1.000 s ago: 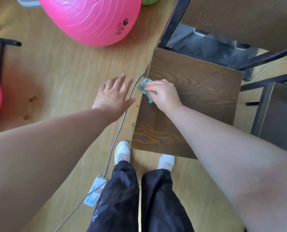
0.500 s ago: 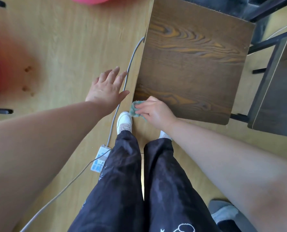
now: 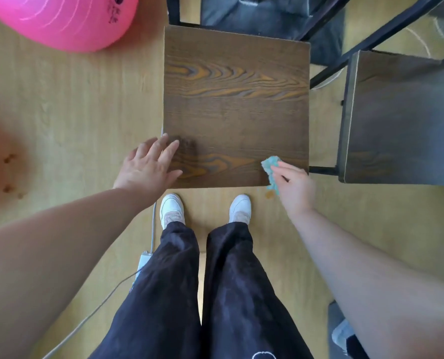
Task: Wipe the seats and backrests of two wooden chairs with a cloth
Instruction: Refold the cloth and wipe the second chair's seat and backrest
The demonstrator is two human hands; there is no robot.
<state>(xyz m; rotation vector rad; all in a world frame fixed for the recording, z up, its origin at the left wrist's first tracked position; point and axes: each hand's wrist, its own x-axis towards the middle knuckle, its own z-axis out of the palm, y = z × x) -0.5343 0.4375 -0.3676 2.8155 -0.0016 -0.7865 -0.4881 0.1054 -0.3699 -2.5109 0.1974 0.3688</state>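
Wood floor [image 3: 73, 112], chair seat [image 3: 236, 99] ahead; left hand [image 3: 149, 165], fingers spread, probably braced its near corner; right hand [image 3: 294, 183] pinched cloth [image 3: 269, 165] to wipe.

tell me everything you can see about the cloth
The cloth is small, teal and fuzzy-looking, crumpled into a loose wad. The right hand pinches it, and the fingers cover part of it. It sits at the near right corner of the dark wooden chair seat, with one end bunched on the wood and a strip trailing past the seat's front edge beside the palm.
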